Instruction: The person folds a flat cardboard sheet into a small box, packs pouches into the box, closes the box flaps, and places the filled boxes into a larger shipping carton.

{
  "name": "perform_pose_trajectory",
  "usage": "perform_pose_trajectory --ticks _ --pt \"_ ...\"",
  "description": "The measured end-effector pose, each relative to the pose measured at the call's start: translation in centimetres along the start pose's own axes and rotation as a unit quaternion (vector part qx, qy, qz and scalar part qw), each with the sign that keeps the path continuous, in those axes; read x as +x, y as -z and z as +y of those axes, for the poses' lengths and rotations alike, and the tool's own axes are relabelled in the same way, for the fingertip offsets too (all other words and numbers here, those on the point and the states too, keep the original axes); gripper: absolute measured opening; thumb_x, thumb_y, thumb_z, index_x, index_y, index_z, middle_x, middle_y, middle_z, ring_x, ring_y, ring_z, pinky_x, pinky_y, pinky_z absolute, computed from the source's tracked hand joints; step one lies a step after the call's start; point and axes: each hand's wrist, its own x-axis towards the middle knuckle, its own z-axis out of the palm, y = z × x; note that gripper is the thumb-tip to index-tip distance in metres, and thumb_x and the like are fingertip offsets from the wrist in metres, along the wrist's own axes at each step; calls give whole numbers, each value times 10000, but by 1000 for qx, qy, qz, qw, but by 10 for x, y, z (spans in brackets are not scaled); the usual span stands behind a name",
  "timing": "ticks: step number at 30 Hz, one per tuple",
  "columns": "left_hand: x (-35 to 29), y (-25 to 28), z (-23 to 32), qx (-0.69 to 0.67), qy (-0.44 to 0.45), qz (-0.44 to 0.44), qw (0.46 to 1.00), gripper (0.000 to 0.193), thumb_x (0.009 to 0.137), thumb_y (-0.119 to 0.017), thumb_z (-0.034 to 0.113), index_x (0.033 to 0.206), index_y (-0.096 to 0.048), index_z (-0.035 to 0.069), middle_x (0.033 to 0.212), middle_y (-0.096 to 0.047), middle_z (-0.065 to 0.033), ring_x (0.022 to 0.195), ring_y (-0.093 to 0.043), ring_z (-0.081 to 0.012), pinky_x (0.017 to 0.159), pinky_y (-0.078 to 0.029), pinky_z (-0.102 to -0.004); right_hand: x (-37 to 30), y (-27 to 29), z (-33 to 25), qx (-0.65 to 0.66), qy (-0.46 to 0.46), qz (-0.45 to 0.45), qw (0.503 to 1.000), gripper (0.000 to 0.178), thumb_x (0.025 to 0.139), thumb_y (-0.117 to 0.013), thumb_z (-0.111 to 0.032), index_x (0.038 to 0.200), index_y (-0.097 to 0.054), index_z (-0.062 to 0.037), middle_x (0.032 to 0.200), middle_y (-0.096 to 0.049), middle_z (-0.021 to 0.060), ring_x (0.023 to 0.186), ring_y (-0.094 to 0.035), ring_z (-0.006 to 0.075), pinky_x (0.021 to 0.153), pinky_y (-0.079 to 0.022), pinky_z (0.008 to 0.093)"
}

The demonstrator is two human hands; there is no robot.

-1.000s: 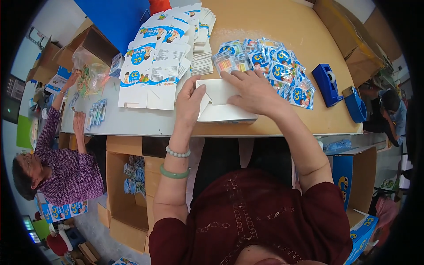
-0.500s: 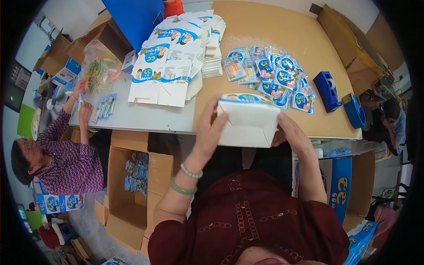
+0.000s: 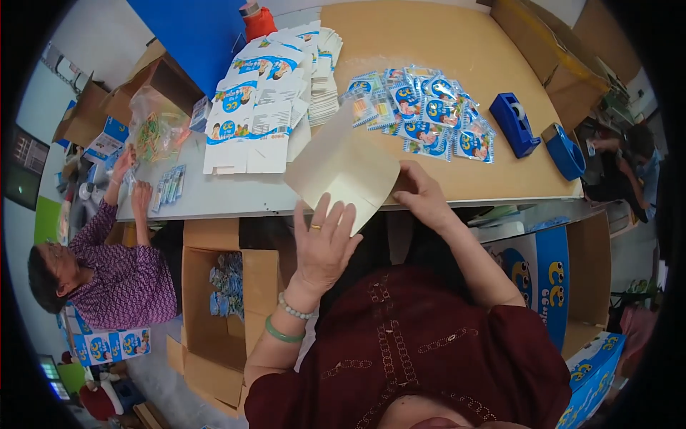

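A small white carton (image 3: 346, 164) is held up at the table's near edge, its open mouth toward me and its plain pale inside showing. My right hand (image 3: 426, 196) grips the carton's right side, thumb bent at the edge and some fingertips hidden behind it. Against the near lower part of the carton lies my left hand (image 3: 323, 239), fingers stretched out and slightly apart. Just beyond the carton is a heap of small blue-and-white plastic packets (image 3: 429, 111). Flattened printed cartons (image 3: 268, 100) are stacked to its left.
Two blue tape dispensers (image 3: 514, 125) stand at the table's right. An open cardboard box (image 3: 261, 293) with blue packets sits below the table's edge. On the left, a co-worker in a patterned purple top (image 3: 125, 282) handles small items beside a plastic bag (image 3: 157, 129).
The carton has turned from showing its closed white end to showing its open inside. My left hand has shifted from gripping its left side to lying against its near part.
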Motion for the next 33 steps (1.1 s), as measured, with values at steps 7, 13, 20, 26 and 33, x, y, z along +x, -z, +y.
perform_pose_trajectory --ticks 7,13,20,26,33 --pt "22 -6 -13 49 -7 -41 998 551 740 -726 160 1241 -515 76 1156 -533 -114 1119 -511 -332 1084 -215 -584 33 -30 -7 -379 53 61 922 352 762 -648 -47 1099 -549 -36 1062 -591 156 994 -566 350 876 -464 419" --pt "25 -12 -31 150 37 -54 987 470 772 -686 107 1223 -553 92 1265 -471 -158 1226 -447 -371 1083 -205 -588 50 -3 -7 -419 223 54 878 388 698 -689 -95 1070 -592 -44 1081 -595 154 1025 -551 353 864 -465 419" --pt "24 -1 -30 121 63 9 991 394 791 -670 92 1176 -587 80 1327 -451 -188 1257 -427 -398 1065 -212 -611 91 85 -9 -623 32 300 722 560 660 -764 -237 1150 -561 -56 1144 -583 154 1109 -520 359 961 -384 468" --pt "25 -29 19 -5 -76 73 994 316 808 -673 117 1111 -621 43 1217 -536 -188 1150 -522 -389 977 -395 -546 107 100 -18 -577 -76 151 799 500 667 -737 -240 1097 -578 -42 1156 -585 189 1120 -537 328 909 -430 420" --pt "77 -83 30 -496 281 -127 811 365 857 -675 178 1174 -590 17 1119 -589 -128 889 -643 -241 764 -538 -339 76 113 -23 -209 -116 239 941 397 676 -742 -193 1000 -596 -16 872 -662 101 802 -640 227 754 -491 351"
